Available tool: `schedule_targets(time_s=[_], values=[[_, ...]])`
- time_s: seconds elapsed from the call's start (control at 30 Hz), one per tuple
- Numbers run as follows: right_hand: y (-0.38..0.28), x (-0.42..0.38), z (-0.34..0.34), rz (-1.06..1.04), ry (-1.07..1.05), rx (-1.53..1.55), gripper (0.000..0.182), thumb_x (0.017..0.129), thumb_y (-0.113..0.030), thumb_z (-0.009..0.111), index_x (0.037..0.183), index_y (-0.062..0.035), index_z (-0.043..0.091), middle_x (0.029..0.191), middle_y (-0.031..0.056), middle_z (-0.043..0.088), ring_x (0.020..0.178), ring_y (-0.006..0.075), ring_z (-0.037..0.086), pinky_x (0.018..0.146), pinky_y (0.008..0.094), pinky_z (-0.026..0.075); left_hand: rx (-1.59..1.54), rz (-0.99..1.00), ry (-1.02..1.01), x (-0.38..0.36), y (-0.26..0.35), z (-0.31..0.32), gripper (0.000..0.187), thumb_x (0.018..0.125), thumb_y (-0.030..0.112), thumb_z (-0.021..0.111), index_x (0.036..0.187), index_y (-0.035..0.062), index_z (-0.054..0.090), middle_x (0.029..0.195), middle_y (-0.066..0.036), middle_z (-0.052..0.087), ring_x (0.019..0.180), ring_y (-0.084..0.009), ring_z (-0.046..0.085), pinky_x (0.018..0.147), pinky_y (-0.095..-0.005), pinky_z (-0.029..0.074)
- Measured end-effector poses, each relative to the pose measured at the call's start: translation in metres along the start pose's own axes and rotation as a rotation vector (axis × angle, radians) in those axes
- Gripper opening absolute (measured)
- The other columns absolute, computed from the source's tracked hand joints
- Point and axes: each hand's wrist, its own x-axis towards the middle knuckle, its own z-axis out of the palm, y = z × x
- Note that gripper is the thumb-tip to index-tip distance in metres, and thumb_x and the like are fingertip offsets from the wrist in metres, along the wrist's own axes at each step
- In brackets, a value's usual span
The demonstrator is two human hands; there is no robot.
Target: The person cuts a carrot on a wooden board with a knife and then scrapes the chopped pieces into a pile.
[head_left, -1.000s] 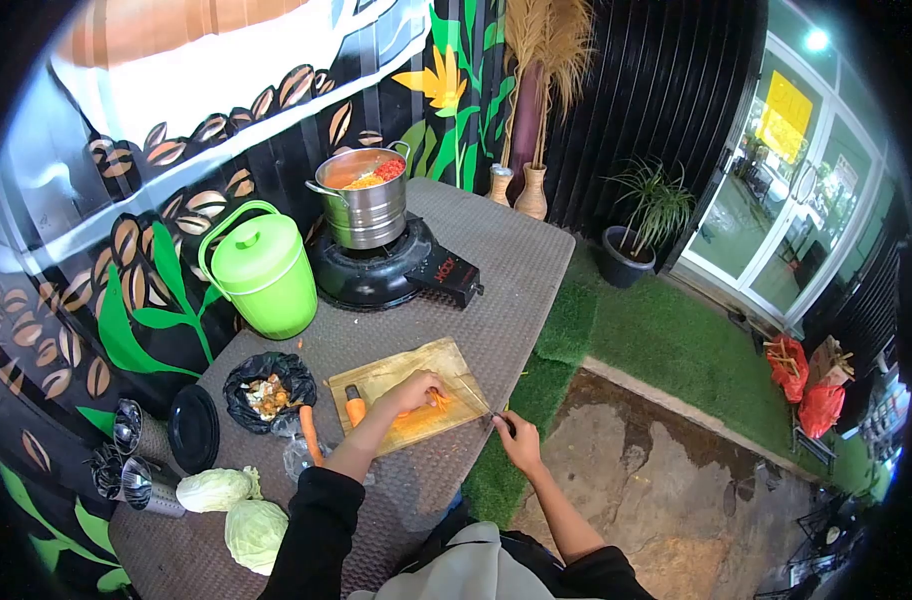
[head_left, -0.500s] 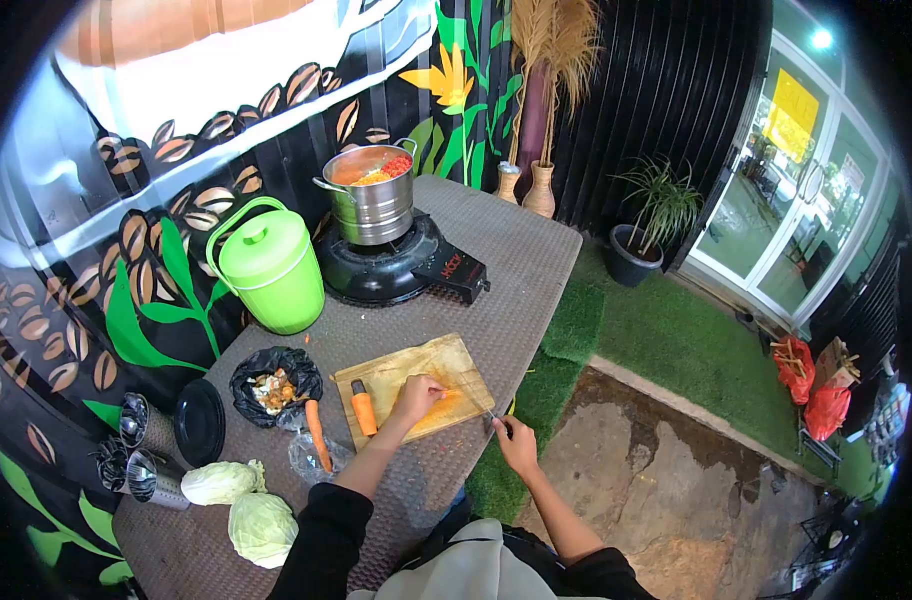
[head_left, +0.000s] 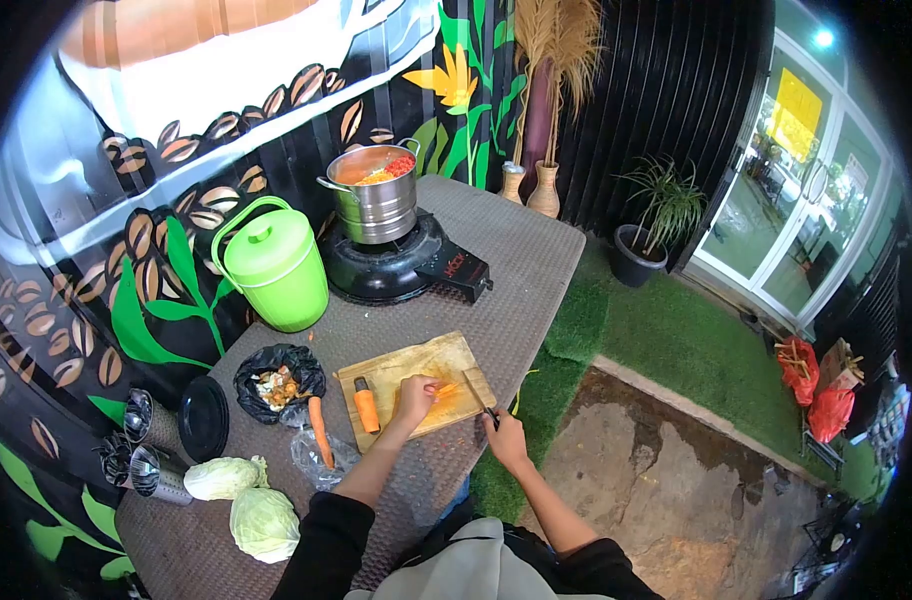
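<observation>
On the wooden cutting board [head_left: 436, 352], my left hand [head_left: 414, 400] has its fingers closed on cut carrot, largely hidden under them. Thin orange carrot strips [head_left: 447, 398] lie by the fingertips. My right hand [head_left: 506, 437] grips the dark handle of a knife [head_left: 480, 393] at the board's right edge, its blade over the wood and apart from my left hand. A thick orange carrot piece [head_left: 367, 412] with a dark end lies on the board's left side. Beside the board, a whole carrot [head_left: 321, 432] rests on a clear plastic bag [head_left: 306, 455].
A black bag of peelings [head_left: 279, 380] and cabbages [head_left: 265, 524] sit left. Behind are a green lidded bucket [head_left: 274, 270] and a steel pot [head_left: 376, 212] of chopped vegetables on a portable stove [head_left: 376, 272]. Metal cups [head_left: 161, 480] and black plates [head_left: 204, 418] stand far left.
My right hand and the knife have shifted slightly left and up, and the blade is steeper. More carrot strips show beside my left hand, which stays nearly in place.
</observation>
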Motion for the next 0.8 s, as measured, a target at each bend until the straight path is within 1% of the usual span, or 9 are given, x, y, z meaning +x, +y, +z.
schedule_targets(time_s=[0.13,0.27,0.33,0.37,0.47,0.53,0.67,0.77,0.8], values=[[-0.009,-0.003,0.000,-0.041,-0.044,-0.043,0.029,0.089,-0.022,0.059,0.098,0.0055,0.061,0.078,0.0278,0.064,0.076,0.0415,0.065,0.067,0.0452,0.051,-0.024,0.002,0.017,0.001,-0.010,-0.001,0.034,0.067,-0.013,0.066,0.098,-0.0006,0.071,0.084,-0.017,0.070,0.073,-0.0180,0.069,0.064,-0.0268,0.057],[-0.009,-0.005,0.005,-0.020,-0.039,-0.004,0.028,0.089,-0.020,0.059,0.100,0.0055,0.060,0.081,0.0276,0.064,0.078,0.0416,0.065,0.068,0.0459,0.051,0.017,0.023,0.056,-0.002,-0.007,0.002,0.033,0.067,-0.012,0.067,0.097,-0.0001,0.071,0.084,-0.017,0.070,0.074,-0.0189,0.069,0.066,-0.0272,0.057],[-0.015,-0.008,0.002,-0.053,-0.027,-0.001,0.028,0.089,-0.020,0.059,0.101,0.0054,0.060,0.082,0.0276,0.064,0.079,0.0416,0.065,0.069,0.0458,0.051,0.008,0.017,0.070,-0.007,0.003,0.001,0.031,0.067,-0.006,0.075,0.097,-0.0008,0.071,0.083,-0.015,0.070,0.071,-0.0173,0.067,0.068,-0.0273,0.056],[-0.017,-0.009,-0.001,-0.025,-0.051,0.015,0.027,0.089,-0.019,0.059,0.101,0.0054,0.059,0.083,0.0279,0.064,0.080,0.0414,0.065,0.069,0.0456,0.051,0.009,0.016,0.071,-0.008,0.004,0.002,0.031,0.067,-0.006,0.075,0.097,-0.0008,0.071,0.083,-0.015,0.070,0.071,-0.0173,0.067,0.068,-0.0273,0.056],[-0.020,-0.010,-0.003,0.000,-0.067,0.021,0.027,0.090,-0.019,0.059,0.102,0.0054,0.059,0.083,0.0280,0.064,0.080,0.0410,0.065,0.069,0.0448,0.051,0.065,0.067,0.085,-0.011,0.003,0.005,0.029,0.067,-0.004,0.076,0.095,-0.0021,0.071,0.084,-0.017,0.069,0.070,-0.0190,0.067,0.066,-0.0291,0.054],[-0.014,-0.010,0.001,-0.001,-0.057,0.011,0.027,0.089,-0.019,0.059,0.101,0.0054,0.059,0.083,0.0278,0.064,0.079,0.0408,0.065,0.069,0.0443,0.051,0.116,0.129,0.111,-0.014,0.005,0.004,0.024,0.069,-0.001,0.073,0.092,-0.0029,0.070,0.080,-0.018,0.068,0.073,-0.0264,0.067,0.068,-0.0340,0.053],[-0.010,-0.009,0.005,-0.032,-0.057,0.052,0.027,0.089,-0.019,0.060,0.098,0.0066,0.060,0.078,0.0268,0.064,0.074,0.0403,0.065,0.066,0.0435,0.051,0.135,0.123,0.093,-0.015,0.005,0.003,0.023,0.070,0.001,0.073,0.093,-0.0027,0.070,0.086,-0.018,0.068,0.074,-0.0283,0.065,0.070,-0.0352,0.052],[-0.012,-0.010,0.007,-0.019,-0.049,0.062,0.028,0.089,-0.020,0.060,0.097,0.0073,0.060,0.075,0.0269,0.063,0.072,0.0400,0.065,0.064,0.0432,0.050,0.140,0.161,0.152,-0.015,0.006,0.010,0.027,0.070,0.005,0.077,0.095,-0.0035,0.069,0.089,-0.017,0.066,0.078,-0.0251,0.065,0.067,-0.0326,0.053],[-0.012,-0.011,0.007,-0.021,-0.053,0.065,0.029,0.089,-0.020,0.060,0.097,0.0076,0.060,0.074,0.0271,0.062,0.072,0.0398,0.065,0.063,0.0432,0.050,0.145,0.168,0.150,-0.015,0.007,0.011,0.025,0.072,0.006,0.075,0.095,-0.0028,0.069,0.092,-0.018,0.065,0.083,-0.0284,0.063,0.073,-0.0352,0.051]])
